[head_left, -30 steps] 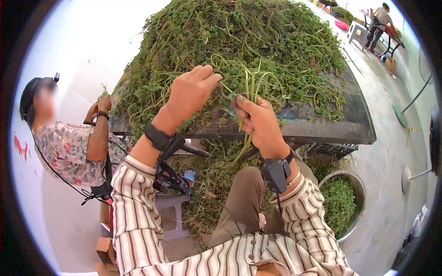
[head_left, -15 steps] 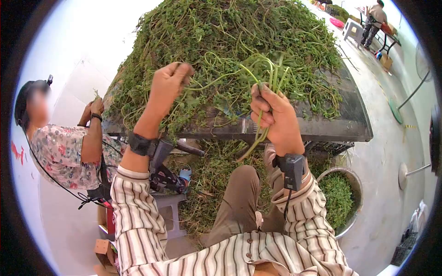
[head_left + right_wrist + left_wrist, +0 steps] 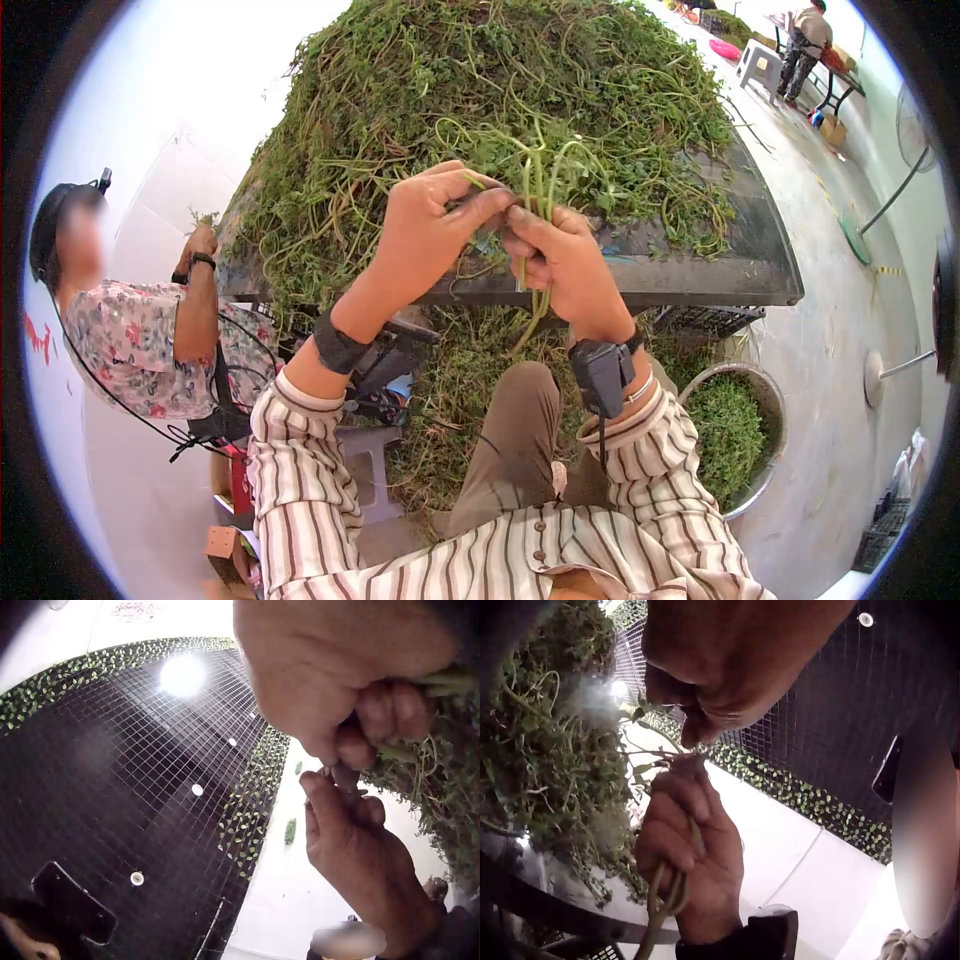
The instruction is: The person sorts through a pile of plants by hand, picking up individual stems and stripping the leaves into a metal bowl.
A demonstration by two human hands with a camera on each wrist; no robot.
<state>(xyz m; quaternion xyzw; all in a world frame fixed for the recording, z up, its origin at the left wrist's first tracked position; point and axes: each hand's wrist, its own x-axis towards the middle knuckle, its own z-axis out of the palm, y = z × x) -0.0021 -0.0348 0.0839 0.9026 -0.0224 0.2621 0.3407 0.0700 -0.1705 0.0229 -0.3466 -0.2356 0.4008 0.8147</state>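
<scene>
1. Greens dominate the head view: one big heap of leafy stems (image 3: 500, 90) covers the dark table (image 3: 740, 275), and everything else sits around that table. At its near edge the right hand (image 3: 565, 270) is clenched round one small bunch of stems (image 3: 535, 175), whose cut ends hang below the fist. The left hand (image 3: 425, 240) meets it from the side, fingertips pinching the bunch at the top. Below the table, to the right, stands one metal basin (image 3: 772, 400) partly filled with greens; litter of stems (image 3: 460, 400) lies under the table. I'd judge the sorting far from done, since the heap is large and the basin is not full. One other person (image 3: 150, 340) sits at the table's left corner; another (image 3: 805, 40) stands far beyond it.

2. In the left wrist view the right hand (image 3: 694, 855) grips the stems (image 3: 667, 889) in a fist, above the table's edge; the left hand's fingertips (image 3: 694, 727) close on the bunch's top.

3. In the right wrist view the right hand (image 3: 337, 682) is closed on green stems (image 3: 442, 679) beside the heap (image 3: 439, 802); the left hand (image 3: 360, 847) reaches up, its fingertips at the right fist, and the pinch itself is hidden.
</scene>
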